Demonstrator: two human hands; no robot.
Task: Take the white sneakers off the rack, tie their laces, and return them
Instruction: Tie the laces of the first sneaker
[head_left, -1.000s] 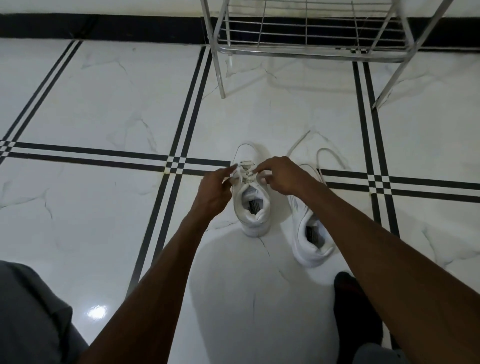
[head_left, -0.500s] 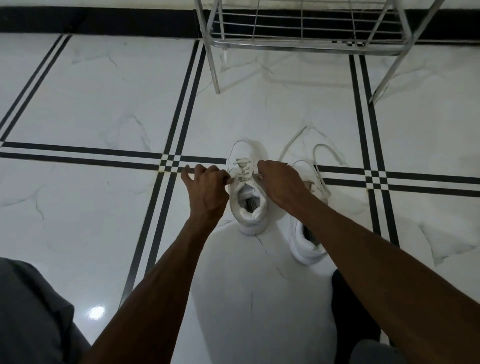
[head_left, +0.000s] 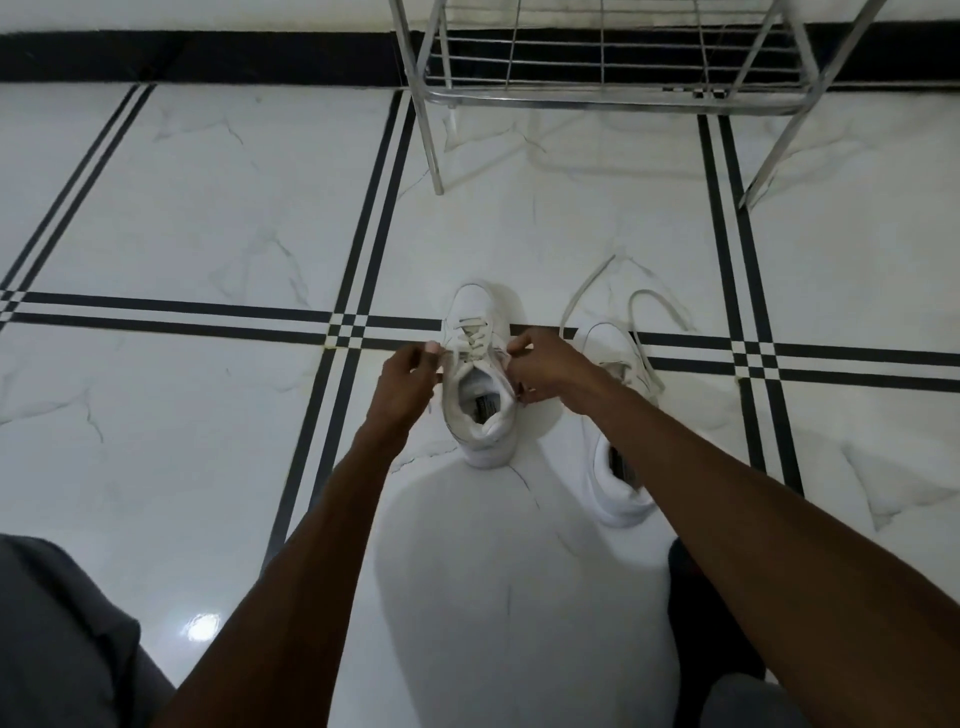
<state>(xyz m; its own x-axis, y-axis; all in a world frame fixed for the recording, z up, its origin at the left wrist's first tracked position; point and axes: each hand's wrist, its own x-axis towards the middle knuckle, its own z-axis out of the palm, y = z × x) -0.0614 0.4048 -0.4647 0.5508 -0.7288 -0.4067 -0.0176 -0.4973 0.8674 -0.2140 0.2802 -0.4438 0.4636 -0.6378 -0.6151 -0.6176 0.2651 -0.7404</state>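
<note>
While both white sneakers sit on the floor mid-frame, below the rack (head_left: 597, 93), left hand (head_left: 410, 379) and right hand (head_left: 545, 371) each pinch a lace end on the left-of-pair sneaker (head_left: 480, 374), tying underway; next: cross and knot, then the right one's (head_left: 618, 415) loose laces (head_left: 644, 312).

The floor (head_left: 197, 218) is glossy white marble-look tile, veined with thin grey lines and crossed by paired black stripes (head_left: 171, 318) that meet in small checkered junctions (head_left: 349, 331). A black skirting band (head_left: 208, 54) runs along the foot of the far wall. A bright spot of reflected light (head_left: 201, 627) gleams on the tile near the lower left, beside a fold of grey cloth (head_left: 57, 639), probably a trouser leg. A soft rounded shadow (head_left: 498, 571) spreads over the tile in the near middle. At the lower right sits a dark shape (head_left: 698, 613), too dim to identify.
</note>
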